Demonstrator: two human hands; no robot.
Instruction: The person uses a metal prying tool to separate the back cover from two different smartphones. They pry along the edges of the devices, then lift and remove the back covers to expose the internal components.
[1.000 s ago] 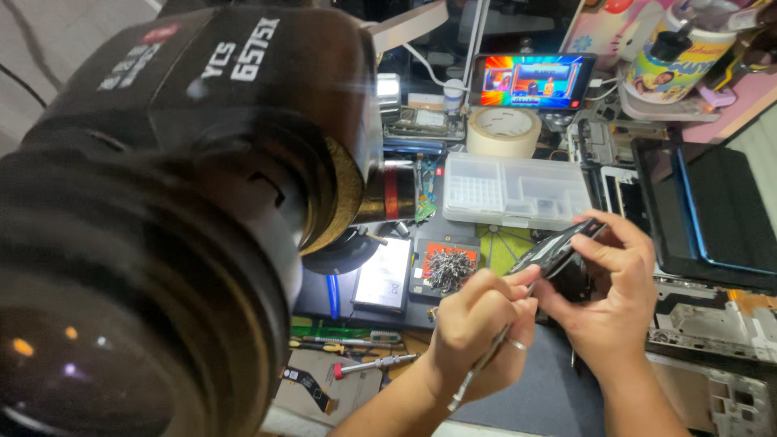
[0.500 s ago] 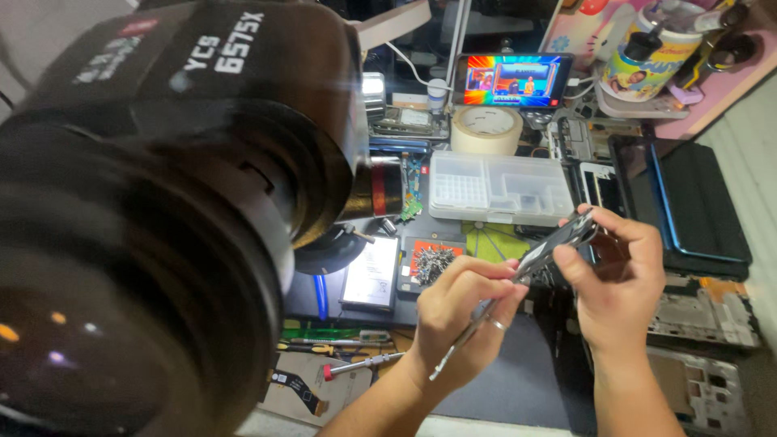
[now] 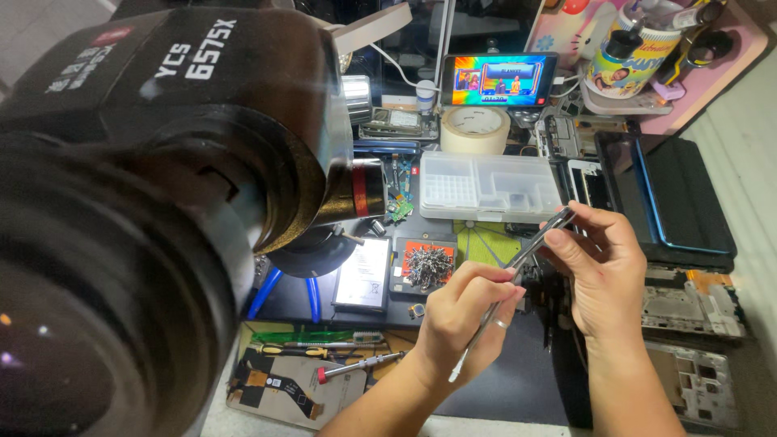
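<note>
My right hand (image 3: pixel 600 275) pinches a thin dark phone (image 3: pixel 544 236), held up and seen edge-on above the dark work mat (image 3: pixel 518 380). My left hand (image 3: pixel 465 314), with a ring on one finger, grips a slim metal tool (image 3: pixel 477 344) like a pen. The tool's upper end meets the phone's lower end between my two hands. A large black microscope (image 3: pixel 162 202) fills the left of the view, close to the camera, and hides that side of the bench.
A tray of small screws (image 3: pixel 429 265) and a white flat part (image 3: pixel 364 273) lie left of my hands. Behind are a clear compartment box (image 3: pixel 486 186), a tape roll (image 3: pixel 475 129) and a lit phone (image 3: pixel 498 79). Dark tablets (image 3: pixel 680 202) and phone frames (image 3: pixel 688 295) sit right; a red-tipped screwdriver (image 3: pixel 360 366) lies near.
My right hand has turned the phone from a broad view to edge-on and lifted it slightly. My left hand keeps the metal tool against it.
</note>
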